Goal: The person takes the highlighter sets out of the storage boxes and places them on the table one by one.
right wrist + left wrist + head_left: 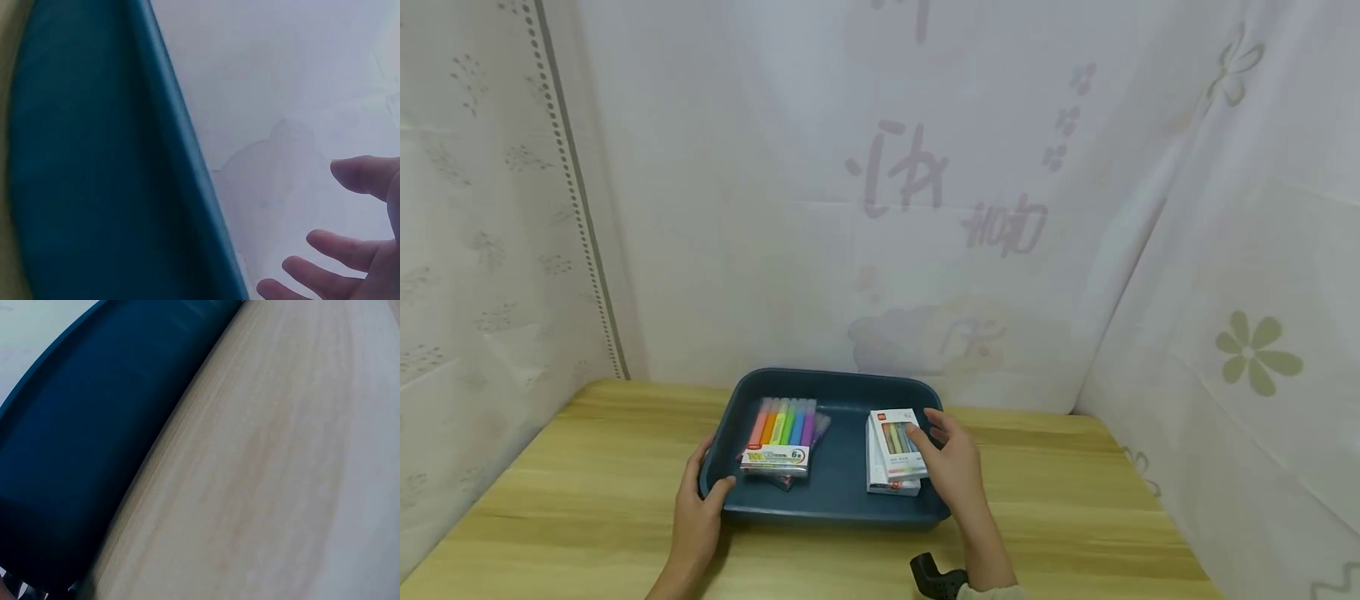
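A dark blue tray [842, 508] sits on the wooden table. My left hand [696, 517] grips its left front corner, thumb over the rim and fingers along the outer wall. Inside, at left, a pack of coloured highlighters [781, 437] lies over another pack [822, 427], mostly hidden. At right, a white box with coloured sticks in its window [898, 446] rests on a second white box [880, 483]. My right hand [953, 462] is over the tray's right side, its thumb by the upper box. In the right wrist view, the fingers [340, 250] are spread with nothing between them.
The wooden table [1060, 517] extends to both sides of the tray. White printed curtains [737, 208] hang behind and at both sides. A black device [936, 575] is at my right wrist.
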`<state>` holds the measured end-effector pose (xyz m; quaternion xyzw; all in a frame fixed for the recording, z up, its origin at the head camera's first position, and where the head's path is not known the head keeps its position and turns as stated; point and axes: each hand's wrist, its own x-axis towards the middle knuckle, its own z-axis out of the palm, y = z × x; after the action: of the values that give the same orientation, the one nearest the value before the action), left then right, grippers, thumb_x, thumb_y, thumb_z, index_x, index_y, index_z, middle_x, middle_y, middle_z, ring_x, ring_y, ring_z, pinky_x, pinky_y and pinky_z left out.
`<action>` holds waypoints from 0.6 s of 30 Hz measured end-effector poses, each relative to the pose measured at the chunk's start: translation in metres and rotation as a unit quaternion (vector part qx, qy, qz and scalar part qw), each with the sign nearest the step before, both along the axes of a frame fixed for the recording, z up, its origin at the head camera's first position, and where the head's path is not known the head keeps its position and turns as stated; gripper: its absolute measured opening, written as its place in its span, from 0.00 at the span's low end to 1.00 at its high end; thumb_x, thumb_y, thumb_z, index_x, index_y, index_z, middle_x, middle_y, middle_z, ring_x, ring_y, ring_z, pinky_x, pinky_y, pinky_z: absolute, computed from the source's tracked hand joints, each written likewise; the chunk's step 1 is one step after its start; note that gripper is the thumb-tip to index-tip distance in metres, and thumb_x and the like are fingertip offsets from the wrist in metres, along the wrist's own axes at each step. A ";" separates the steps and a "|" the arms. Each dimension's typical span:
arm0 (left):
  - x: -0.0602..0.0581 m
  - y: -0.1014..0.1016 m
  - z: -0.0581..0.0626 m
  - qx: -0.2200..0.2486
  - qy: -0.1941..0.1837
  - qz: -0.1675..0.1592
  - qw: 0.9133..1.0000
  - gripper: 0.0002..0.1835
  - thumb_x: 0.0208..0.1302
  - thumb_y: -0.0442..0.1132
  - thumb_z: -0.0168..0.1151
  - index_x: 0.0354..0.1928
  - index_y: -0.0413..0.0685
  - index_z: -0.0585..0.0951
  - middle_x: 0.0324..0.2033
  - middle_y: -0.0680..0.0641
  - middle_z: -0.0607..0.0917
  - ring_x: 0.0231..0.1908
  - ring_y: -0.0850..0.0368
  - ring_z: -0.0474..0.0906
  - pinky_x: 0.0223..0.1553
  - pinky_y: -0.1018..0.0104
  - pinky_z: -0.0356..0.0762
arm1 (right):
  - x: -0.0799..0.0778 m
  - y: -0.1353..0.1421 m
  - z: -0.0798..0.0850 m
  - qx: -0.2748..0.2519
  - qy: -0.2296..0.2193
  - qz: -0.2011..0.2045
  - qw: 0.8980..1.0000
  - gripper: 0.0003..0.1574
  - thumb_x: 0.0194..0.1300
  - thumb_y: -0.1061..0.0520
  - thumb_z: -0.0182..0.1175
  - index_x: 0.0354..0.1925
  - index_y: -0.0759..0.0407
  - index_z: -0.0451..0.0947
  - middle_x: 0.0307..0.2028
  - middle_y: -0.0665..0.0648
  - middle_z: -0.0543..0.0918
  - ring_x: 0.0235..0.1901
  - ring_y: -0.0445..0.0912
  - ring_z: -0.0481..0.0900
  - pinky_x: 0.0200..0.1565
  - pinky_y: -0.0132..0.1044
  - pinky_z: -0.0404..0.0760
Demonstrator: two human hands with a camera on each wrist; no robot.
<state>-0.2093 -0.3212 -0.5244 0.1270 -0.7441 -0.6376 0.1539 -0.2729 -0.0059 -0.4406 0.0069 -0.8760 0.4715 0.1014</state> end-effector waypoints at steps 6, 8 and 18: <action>0.000 0.000 0.000 -0.002 -0.010 -0.006 1.000 0.39 0.69 0.33 0.52 0.80 0.51 0.52 0.78 0.38 0.57 0.75 0.40 0.53 0.73 0.36 0.53 | -0.005 -0.007 -0.013 0.016 -0.004 0.003 1.000 0.35 0.68 0.45 0.64 0.66 0.61 0.73 0.66 0.66 0.77 0.65 0.66 0.75 0.62 0.61 0.75; -0.001 0.001 0.000 -0.001 -0.007 -0.007 1.000 0.39 0.69 0.33 0.53 0.80 0.50 0.53 0.78 0.37 0.57 0.75 0.40 0.53 0.74 0.36 0.53 | -0.005 -0.009 -0.017 0.027 -0.003 0.002 1.000 0.36 0.68 0.44 0.64 0.66 0.62 0.73 0.64 0.67 0.78 0.63 0.65 0.76 0.60 0.60 0.77; 0.001 0.001 0.000 -0.006 -0.010 -0.001 1.000 0.38 0.69 0.33 0.53 0.80 0.53 0.54 0.78 0.40 0.58 0.74 0.43 0.56 0.75 0.55 0.56 | -0.005 -0.018 -0.025 0.087 -0.009 0.008 0.996 0.43 0.68 0.39 0.62 0.69 0.64 0.68 0.66 0.71 0.73 0.62 0.66 0.75 0.58 0.64 0.76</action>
<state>-0.2087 -0.3207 -0.5246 0.1315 -0.7495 -0.6320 0.1465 -0.2781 -0.0239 -0.4653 0.0182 -0.9146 0.3942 0.0884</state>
